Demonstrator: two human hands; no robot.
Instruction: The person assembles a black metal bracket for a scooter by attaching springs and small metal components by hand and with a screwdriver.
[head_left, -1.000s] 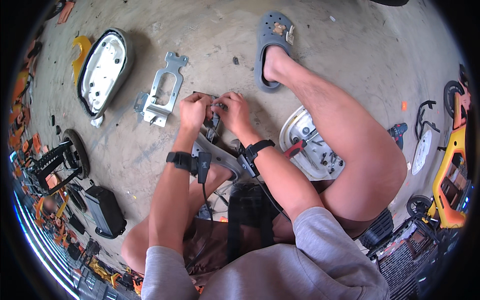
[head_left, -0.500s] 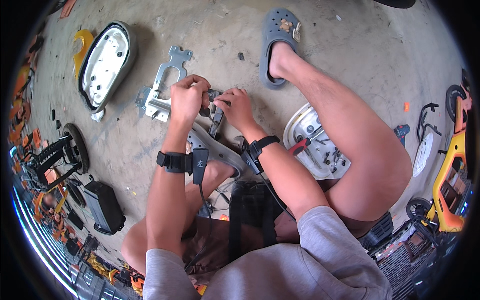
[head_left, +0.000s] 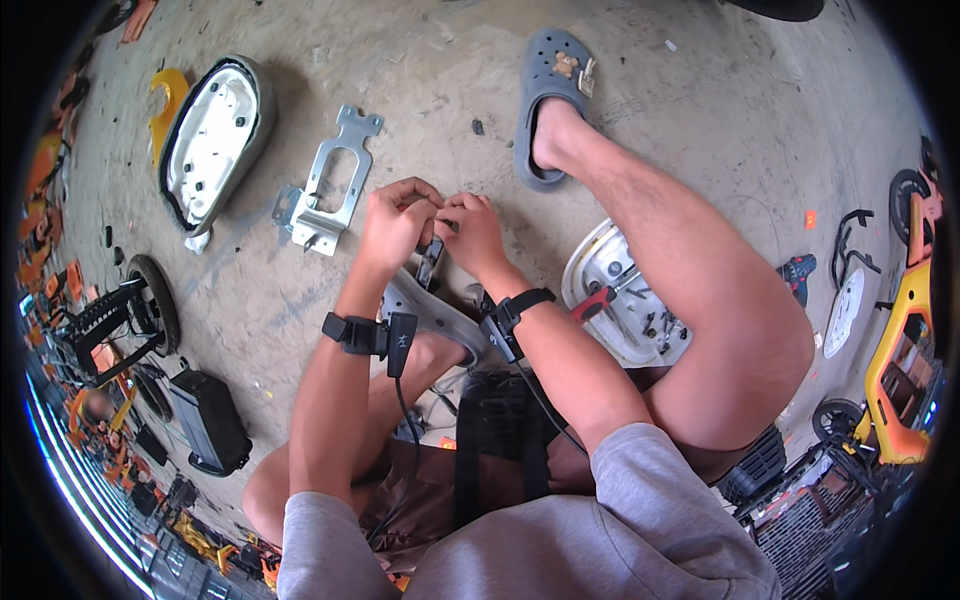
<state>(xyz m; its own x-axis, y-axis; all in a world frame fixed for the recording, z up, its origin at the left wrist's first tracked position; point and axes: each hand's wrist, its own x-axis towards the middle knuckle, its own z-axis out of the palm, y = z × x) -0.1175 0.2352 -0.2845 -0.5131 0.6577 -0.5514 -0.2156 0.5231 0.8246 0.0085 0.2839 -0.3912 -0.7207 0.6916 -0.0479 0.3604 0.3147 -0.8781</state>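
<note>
My left hand (head_left: 395, 228) is closed, its curled fingers round the upper end of a narrow dark metal part (head_left: 430, 264). Beside it, my right hand (head_left: 472, 238) is also closed, thumb and fingers pinched at the same end. The fingertips of both hands meet there and hide what lies between them. The lower end of the part shows below the hands, close to the grey clog (head_left: 440, 325) on one foot. Left of my hands, a silver metal bracket (head_left: 325, 222) with cut-outs lies on the concrete floor, apart from them.
A white-lined scooter seat (head_left: 212, 140) and a yellow curved piece (head_left: 170, 100) lie at far left. A white round tray (head_left: 640, 345) holds loose screws and a red-handled screwdriver (head_left: 597, 303) on the right. A black box (head_left: 208, 420) stands at lower left; a yellow scooter frame (head_left: 905, 350) is at far right.
My left hand has moved right, away from the bracket, and now touches the right hand. The fingers cover more of the dark part's upper end. The whole view has shifted slightly.
</note>
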